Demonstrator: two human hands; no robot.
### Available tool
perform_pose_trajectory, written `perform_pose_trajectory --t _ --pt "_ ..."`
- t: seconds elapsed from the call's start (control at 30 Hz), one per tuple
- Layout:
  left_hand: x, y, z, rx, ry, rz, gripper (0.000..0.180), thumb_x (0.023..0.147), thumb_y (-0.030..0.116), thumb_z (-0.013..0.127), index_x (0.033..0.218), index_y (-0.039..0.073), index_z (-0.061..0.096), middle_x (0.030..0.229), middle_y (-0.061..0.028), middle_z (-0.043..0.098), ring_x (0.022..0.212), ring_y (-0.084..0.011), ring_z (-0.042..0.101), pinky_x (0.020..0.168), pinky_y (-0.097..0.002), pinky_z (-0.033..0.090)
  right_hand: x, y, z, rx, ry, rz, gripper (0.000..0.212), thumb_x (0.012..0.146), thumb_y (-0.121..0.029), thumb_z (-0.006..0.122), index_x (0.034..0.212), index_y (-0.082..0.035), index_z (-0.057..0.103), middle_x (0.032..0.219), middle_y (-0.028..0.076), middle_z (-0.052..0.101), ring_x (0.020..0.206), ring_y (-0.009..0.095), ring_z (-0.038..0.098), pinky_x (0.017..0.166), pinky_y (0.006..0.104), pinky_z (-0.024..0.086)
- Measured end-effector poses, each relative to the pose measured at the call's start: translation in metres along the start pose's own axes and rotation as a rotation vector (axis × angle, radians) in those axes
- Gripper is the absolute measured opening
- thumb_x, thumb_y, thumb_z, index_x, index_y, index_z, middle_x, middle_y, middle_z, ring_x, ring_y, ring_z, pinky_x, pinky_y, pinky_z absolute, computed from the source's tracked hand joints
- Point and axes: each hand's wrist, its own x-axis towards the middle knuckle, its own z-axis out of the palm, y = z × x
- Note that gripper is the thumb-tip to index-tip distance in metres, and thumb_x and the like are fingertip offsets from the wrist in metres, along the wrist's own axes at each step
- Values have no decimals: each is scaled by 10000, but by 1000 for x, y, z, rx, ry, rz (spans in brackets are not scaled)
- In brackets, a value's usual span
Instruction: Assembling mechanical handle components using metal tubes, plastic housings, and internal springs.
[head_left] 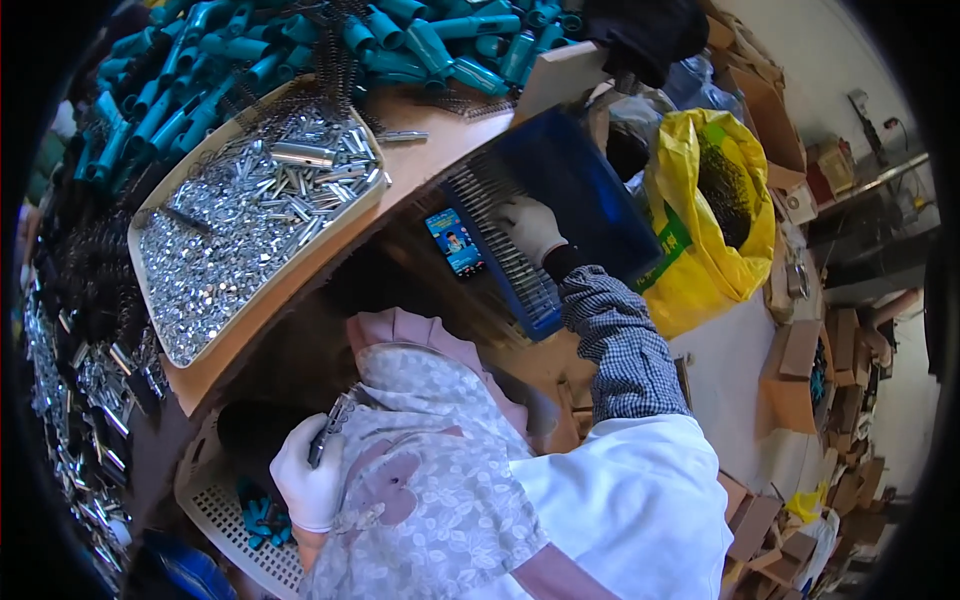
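Observation:
My left hand (306,474), in a white glove, is closed round a dark, slim metal part (327,430) beside the patterned apron on my lap. My right hand (532,228), also gloved, reaches to the row of slim metal pieces (520,290) lined up along the near side of a blue bin (600,190). Its fingers are bent together at the row; whatever they may grip is hidden. Left of that row lies a phone (454,242) with a lit screen.
A cream tray (376,150) of small silvery parts sits on the wooden bench (440,150). Teal plastic handles (430,45) and dark springs pile up behind it. A yellow bag (690,270) stands right of the bin. A white perforated basket (255,562) holds teal pieces. Cardboard boxes (790,370) line the right.

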Motion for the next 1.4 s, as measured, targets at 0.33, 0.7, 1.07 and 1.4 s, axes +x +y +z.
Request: perform_pose_trajectory --t 0.33,0.7,1.07,1.4 --pt "-13 -15 1 13 59 -16 232 741 -10 744 971 -16 712 904 -183 713 823 -338 700 770 -365 555 27 1 14 -158 -189 -58 115 821 -166 672 899 -91 712 982 149 673 918 389 657 803 500 534" --pt "-16 -19 -15 -59 109 -59 219 753 44 758 966 5 723 922 -184 718 875 -361 696 806 -387 551 39 -51 -71 228 7 237 208 881 -211 707 958 -24 659 946 219 705 939 417 676 803 480 536" --pt "-14 -33 -13 -347 38 -45 378 870 205 744 1188 21 658 1066 -215 713 1014 -379 698 899 -412 542 -29 -317 -85 1907 -346 380 460 885 -209 783 1222 -17 536 953 87 634 787 181 614 712 331 528" --pt "-52 -31 -57 -556 456 -199 350 888 68 731 1222 -7 658 1004 -87 706 897 -137 660 818 -296 548 -26 -392 -76 1736 -824 120 324 866 -163 796 1017 82 648 821 164 732 720 234 728 688 330 606"
